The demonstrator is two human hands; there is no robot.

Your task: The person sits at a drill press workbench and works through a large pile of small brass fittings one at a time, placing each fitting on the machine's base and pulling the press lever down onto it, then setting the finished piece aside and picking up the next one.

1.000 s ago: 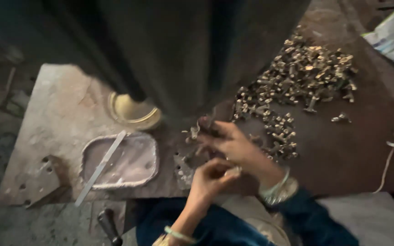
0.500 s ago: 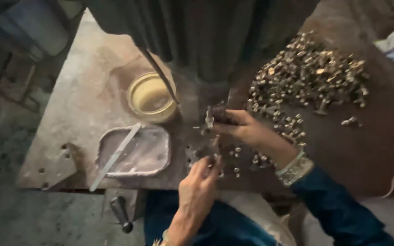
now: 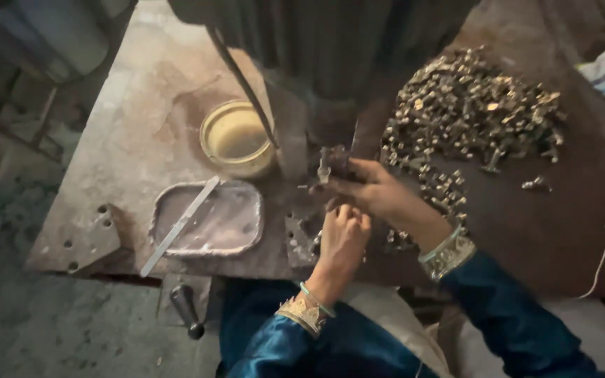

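Nearest the body, blue sleeves with gold-trimmed cuffs lead up to both hands over the worn bench [image 3: 134, 147]. Its fingers curled, the left hand [image 3: 343, 234] reaches down toward small metal parts [image 3: 302, 238] at the bench edge; whether it grips one I cannot tell. Just beyond, touching it, the right hand [image 3: 372, 189] pinches a small metal piece [image 3: 330, 162] under the dark machine [image 3: 344, 42]. Left of the hands lies a shallow grey tray [image 3: 246, 224] with a flat strip [image 3: 180, 225] across it, then a round yellow tin [image 3: 236, 140]. Farther right spreads a heap of brass pieces [image 3: 470, 112].
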